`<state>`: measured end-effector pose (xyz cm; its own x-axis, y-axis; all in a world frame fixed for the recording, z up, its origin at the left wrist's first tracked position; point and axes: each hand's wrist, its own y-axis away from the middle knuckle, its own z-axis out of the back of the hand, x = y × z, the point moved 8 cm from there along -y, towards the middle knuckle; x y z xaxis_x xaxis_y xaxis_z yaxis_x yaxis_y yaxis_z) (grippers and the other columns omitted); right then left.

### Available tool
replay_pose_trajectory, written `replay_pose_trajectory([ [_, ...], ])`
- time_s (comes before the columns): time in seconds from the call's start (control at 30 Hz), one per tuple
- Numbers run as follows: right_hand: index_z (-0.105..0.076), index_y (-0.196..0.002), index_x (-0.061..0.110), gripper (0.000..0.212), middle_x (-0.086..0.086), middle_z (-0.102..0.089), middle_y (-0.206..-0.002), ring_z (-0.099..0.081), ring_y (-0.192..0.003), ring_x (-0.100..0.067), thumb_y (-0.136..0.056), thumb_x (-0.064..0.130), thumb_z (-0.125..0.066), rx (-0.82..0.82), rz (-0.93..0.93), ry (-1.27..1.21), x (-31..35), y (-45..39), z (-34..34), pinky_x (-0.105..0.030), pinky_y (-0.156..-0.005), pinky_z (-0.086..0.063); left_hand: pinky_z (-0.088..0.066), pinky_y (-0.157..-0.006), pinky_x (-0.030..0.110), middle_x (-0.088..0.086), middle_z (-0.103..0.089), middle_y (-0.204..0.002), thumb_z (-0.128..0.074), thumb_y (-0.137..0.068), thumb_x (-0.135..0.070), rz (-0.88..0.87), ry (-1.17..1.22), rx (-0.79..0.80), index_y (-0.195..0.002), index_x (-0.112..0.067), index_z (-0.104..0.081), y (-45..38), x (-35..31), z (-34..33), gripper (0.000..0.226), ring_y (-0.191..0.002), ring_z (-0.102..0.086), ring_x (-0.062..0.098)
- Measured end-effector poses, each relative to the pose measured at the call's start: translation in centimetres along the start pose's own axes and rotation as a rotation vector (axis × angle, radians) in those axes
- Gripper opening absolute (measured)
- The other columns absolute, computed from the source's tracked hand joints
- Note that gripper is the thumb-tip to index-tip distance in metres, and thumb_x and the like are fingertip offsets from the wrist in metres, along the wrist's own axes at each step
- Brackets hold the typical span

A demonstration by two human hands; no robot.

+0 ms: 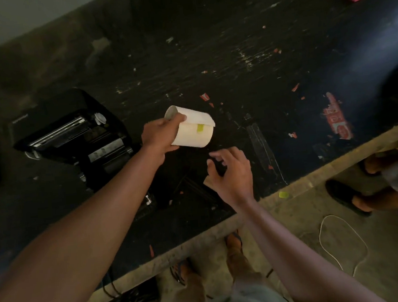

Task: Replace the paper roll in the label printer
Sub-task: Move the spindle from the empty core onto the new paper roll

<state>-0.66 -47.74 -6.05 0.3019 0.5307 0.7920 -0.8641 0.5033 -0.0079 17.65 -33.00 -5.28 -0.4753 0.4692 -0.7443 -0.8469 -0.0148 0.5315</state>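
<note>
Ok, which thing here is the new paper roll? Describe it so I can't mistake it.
Start at the black label printer, lid open, on the left of the dark worktop. Just right of it, the left hand holds a cream paper roll above the surface. It is the only pale cylinder in view, hollow-ended, its loose flap fastened by a small yellow sticker.

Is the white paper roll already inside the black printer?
No, the left hand holds the white paper roll above the table, beside the open black printer.
</note>
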Motion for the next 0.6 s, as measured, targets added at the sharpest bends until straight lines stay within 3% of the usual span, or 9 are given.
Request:
replay_pose_trajectory([
  [0.27,-0.067,-0.125,0.028,0.038,0.008,-0.061,-0.115,-0.059,-0.101,-0.01,-0.095,0.048,-0.056,-0.077,0.119,0.054,4.4,-2.1,1.9,-0.032,-0.091,-0.05,-0.066,-0.085,0.046,0.007,-0.069,-0.121,-0.083,-0.079,-0.047,0.173,0.382,0.09,-0.102,-0.031,-0.068,5.2,4.6,2.4,0.033,-0.109,-0.07,0.028],
  [0.37,-0.069,-0.128,0.026,0.039,0.007,-0.058,-0.109,-0.057,-0.097,-0.01,-0.094,0.044,-0.064,-0.062,0.17,0.026,5.6,-1.8,2.1,-0.033,-0.086,-0.054,-0.066,-0.085,0.046,0.008,-0.07,-0.124,-0.084,-0.075,-0.05,0.165,0.415,0.085,-0.107,-0.031,-0.069,6.7,6.1,3.6,0.04,-0.111,-0.071,0.028],
  [0.47,-0.068,-0.135,0.025,0.045,0.007,-0.053,-0.106,-0.055,-0.091,-0.01,-0.091,0.038,-0.072,0.002,0.209,-0.053,6.8,-1.2,1.5,-0.023,-0.078,-0.052,-0.067,-0.078,0.041,0.008,-0.071,-0.125,-0.084,-0.062,-0.054,0.159,0.449,0.086,-0.111,-0.03,-0.07,8.0,7.2,4.5,0.056,-0.111,-0.072,0.028],
  [0.6,-0.073,-0.118,0.028,0.034,0.008,-0.057,-0.108,-0.06,-0.091,-0.005,-0.086,0.033,-0.08,0.006,0.147,-0.147,7.7,-1.0,1.2,-0.022,-0.078,-0.055,-0.067,-0.071,0.038,0.009,-0.071,-0.123,-0.085,-0.069,-0.05,0.172,0.551,0.074,-0.108,-0.031,-0.071,9.0,8.3,5.4,0.045,-0.11,-0.072,0.028],
])
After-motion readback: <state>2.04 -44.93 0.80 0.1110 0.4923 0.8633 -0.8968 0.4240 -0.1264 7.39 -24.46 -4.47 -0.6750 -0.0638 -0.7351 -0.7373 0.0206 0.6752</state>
